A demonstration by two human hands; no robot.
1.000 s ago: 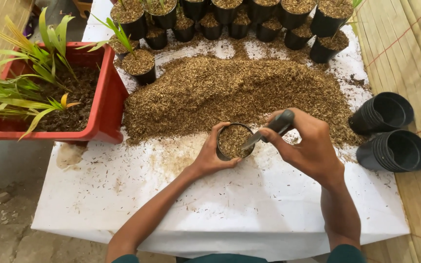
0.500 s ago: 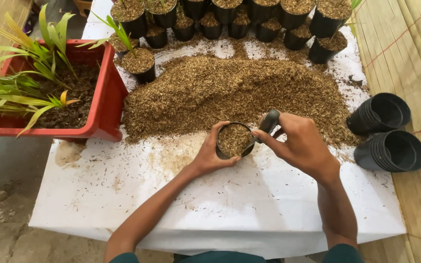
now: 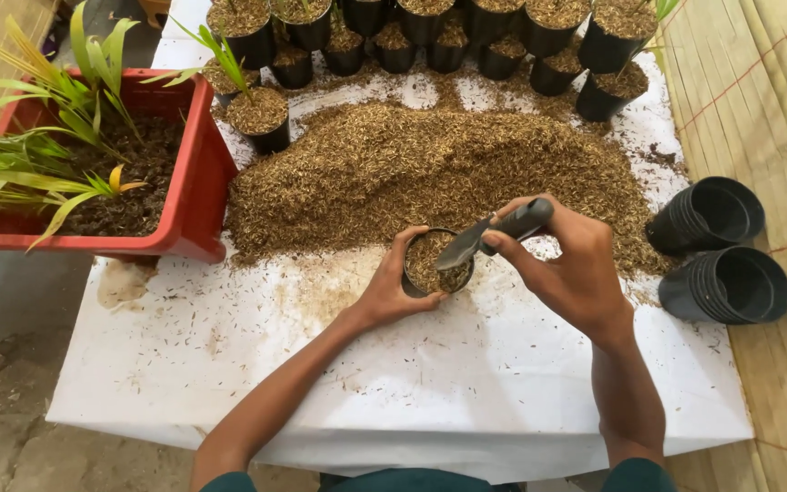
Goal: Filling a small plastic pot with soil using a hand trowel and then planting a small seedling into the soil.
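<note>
My left hand [image 3: 396,284] wraps around a small black pot [image 3: 436,265] filled with brown husk, which stands on the white sheet [image 3: 466,383]. My right hand [image 3: 568,264] grips the dark handle of a small metal trowel [image 3: 494,232]. The trowel's blade is tilted over the pot's mouth, its tip above the husk inside. A big heap of brown husk [image 3: 430,173] lies just behind the pot.
A red tub [image 3: 195,173] with dark soil and green seedlings sits at the left. Rows of husk-filled black pots [image 3: 448,41] line the far edge, one with a seedling [image 3: 261,118]. Two stacks of empty black pots [image 3: 721,255] lie on their sides at the right, on a bamboo mat.
My right hand has tilted and lifted the trowel, so its blade now lies flatter over the pot's mouth instead of poking down at the rim. My left hand stays on the pot.
</note>
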